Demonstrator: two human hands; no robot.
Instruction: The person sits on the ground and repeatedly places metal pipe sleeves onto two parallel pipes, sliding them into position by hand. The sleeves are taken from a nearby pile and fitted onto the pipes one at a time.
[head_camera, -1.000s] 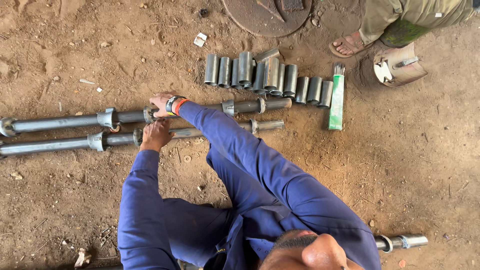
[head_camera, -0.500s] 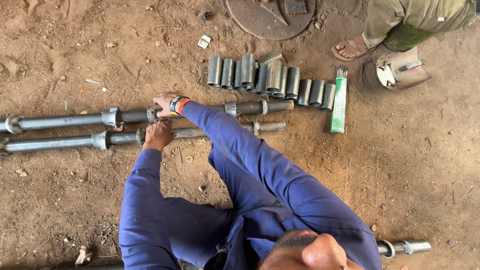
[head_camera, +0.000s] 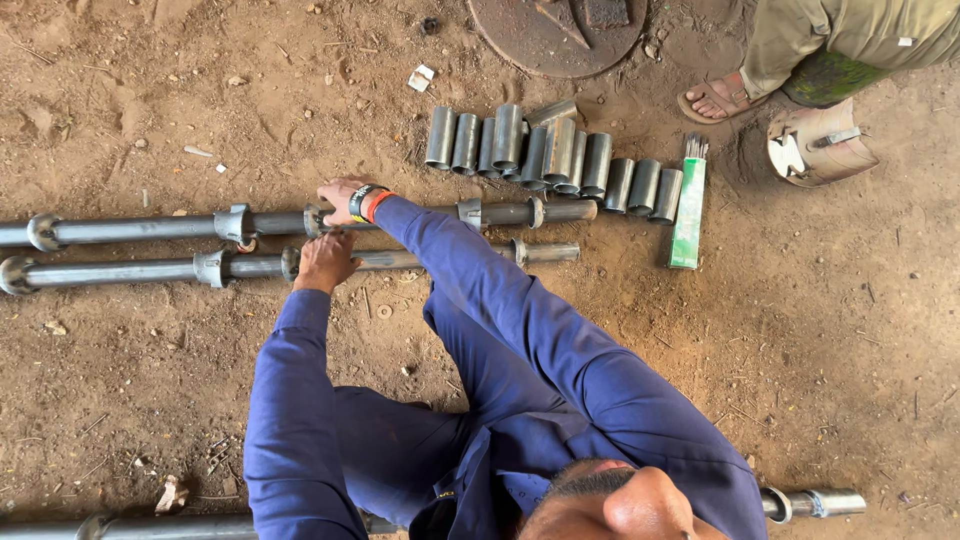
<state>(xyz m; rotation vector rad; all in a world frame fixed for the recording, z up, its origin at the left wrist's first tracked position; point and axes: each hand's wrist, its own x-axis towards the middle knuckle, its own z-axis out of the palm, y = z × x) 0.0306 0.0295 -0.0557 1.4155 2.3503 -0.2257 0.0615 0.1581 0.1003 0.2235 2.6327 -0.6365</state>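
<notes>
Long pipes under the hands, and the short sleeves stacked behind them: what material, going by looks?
Long pipes: probably steel, dull grey with a soft sheen, collars fitted along them, likely bare or galvanised. Short sleeves: same grey metal look, cut tube sections with open ends, somewhat brighter. Left hand rests on the nearer pipe, right hand on the farther.

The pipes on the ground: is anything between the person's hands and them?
Nothing visible. The right hand rests on the far pipe beside a collar, and the left hand rests on the near pipe. The short tubes lie apart, beyond both.
</notes>
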